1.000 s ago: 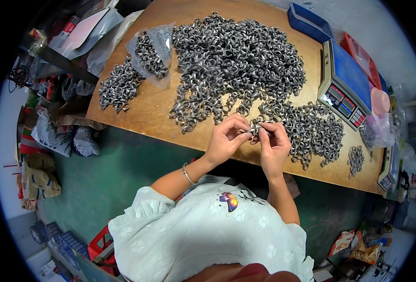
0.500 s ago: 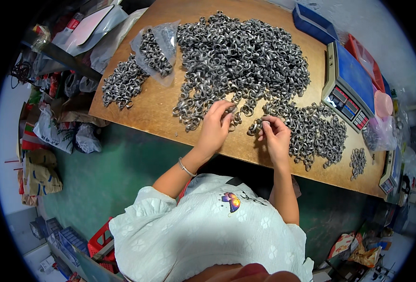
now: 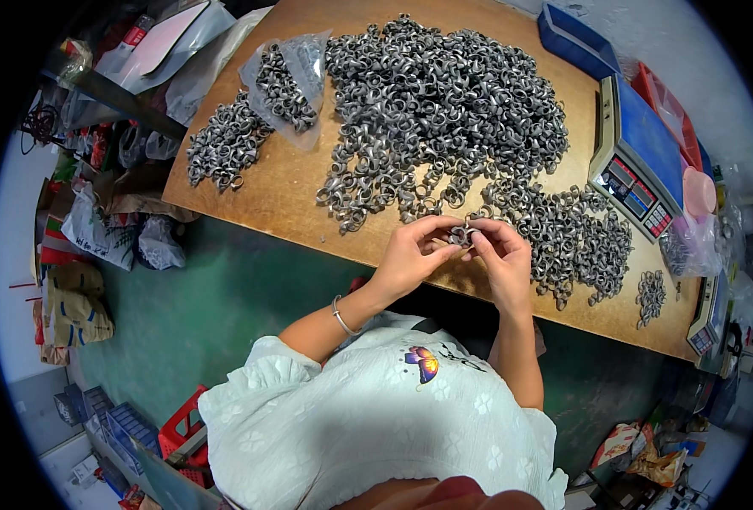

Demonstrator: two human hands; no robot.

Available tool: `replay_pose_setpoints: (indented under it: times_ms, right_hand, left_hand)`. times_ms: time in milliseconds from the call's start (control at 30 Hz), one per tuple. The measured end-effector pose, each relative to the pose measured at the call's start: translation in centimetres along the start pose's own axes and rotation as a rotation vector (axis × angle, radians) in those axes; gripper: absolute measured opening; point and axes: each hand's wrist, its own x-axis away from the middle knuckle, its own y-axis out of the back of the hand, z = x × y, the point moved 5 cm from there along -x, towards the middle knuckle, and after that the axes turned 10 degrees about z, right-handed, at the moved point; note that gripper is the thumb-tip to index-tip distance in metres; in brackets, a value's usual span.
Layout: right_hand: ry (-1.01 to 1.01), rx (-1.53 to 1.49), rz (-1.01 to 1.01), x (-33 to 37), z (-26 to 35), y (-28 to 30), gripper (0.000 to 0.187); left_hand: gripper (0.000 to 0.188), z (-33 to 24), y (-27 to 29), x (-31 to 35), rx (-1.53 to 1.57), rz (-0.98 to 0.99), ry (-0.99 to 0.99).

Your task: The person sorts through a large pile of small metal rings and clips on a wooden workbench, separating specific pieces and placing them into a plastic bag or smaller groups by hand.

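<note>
My left hand (image 3: 412,257) and my right hand (image 3: 505,257) meet at the table's near edge. Between their fingertips are a few small grey metal rings (image 3: 460,234), and both hands are closed on them; how many is hard to make out. Beyond my hands a large heap of metal rings (image 3: 453,102) covers the middle of the wooden table (image 3: 295,200). Close to my right hand lies a flatter spread of rings (image 3: 576,242). A clear plastic bag (image 3: 306,64) lies over part of another ring pile (image 3: 227,144) on the left.
A digital scale (image 3: 640,161) with a blue top stands at the right, beside a blue tray (image 3: 573,38) and a red tray (image 3: 665,115). A small ring cluster (image 3: 650,297) lies near the right corner. Bags (image 3: 100,225) crowd the left side, and a red plastic chair (image 3: 185,429) is behind.
My left hand has moved right and toward me, away from the heap's edge, and joined my right hand. Both now have rings between their fingertips.
</note>
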Motion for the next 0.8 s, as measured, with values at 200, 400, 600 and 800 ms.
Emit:
replay_pose_setpoints:
  times_ms: [200,400,600,800]
  right_hand:
    - [-0.031,0.030,-0.040,0.5,0.0,-0.3,0.014]
    - [0.057,0.089,-0.068,0.6,-0.4,-0.7,0.012]
    - [0.056,0.025,-0.149,0.7,-0.3,-0.6,0.011]
    - [-0.051,-0.025,-0.015,0.8,0.7,-0.7,0.011]
  left_hand:
    - [0.023,-1.3,-0.3,0.6,-0.218,-0.076,-0.082]
    - [0.014,-2.2,-0.8,0.8,-0.604,-0.088,-0.233]
    - [0.014,-2.3,-1.1,1.0,-0.651,-0.086,-0.403]
    - [0.012,-2.3,-0.2,1.4,-0.460,0.075,-0.458]
